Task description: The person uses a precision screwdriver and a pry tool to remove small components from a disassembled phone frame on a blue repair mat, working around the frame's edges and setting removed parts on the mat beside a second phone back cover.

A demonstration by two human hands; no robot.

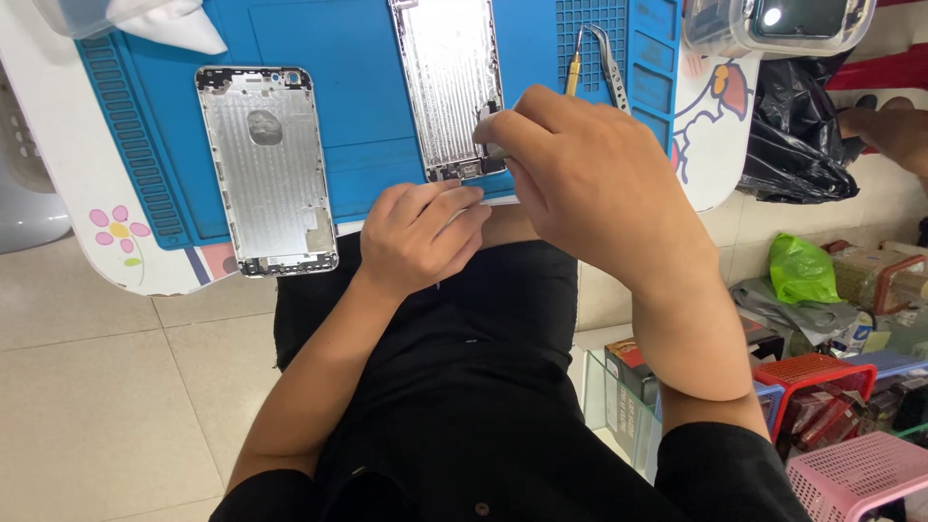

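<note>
Two bare phone housings on the blue work mat [358, 77], itself spread over the white surface [77, 193] in the upper half of the frame. First housing [267, 169]: upper left, lying flat, inner side up, stripped of screen and board, untouched and well apart from both hands. Second housing [449, 82]: top centre, also inner side up, lower end nearest the body and partly covered by fingers.

Right hand [590, 184]: centre right, closed in a pinch at the lower right corner of the second housing; a small pale item appears between the fingertips, too small to identify. Left hand [420, 237]: centre, loosely curled, fingers bent, resting at the near edge of the mat just below the same housing; nothing visibly held.

Tweezers [607, 63] and a thin yellow-handled tool [572, 72]: laid side by side on the mat's upper right, just beyond the right hand, not in use.

Progress, as a judgement: both housings still empty shells, no display or main board seen anywhere on the mat. Work confined to small parts at the bottom end of the second housing, where a few dark components already sit. First housing with no sign of current work. Bulk of any fitting apparently still outstanding.

Plastic baskets and bags on the floor at lower right.
</note>
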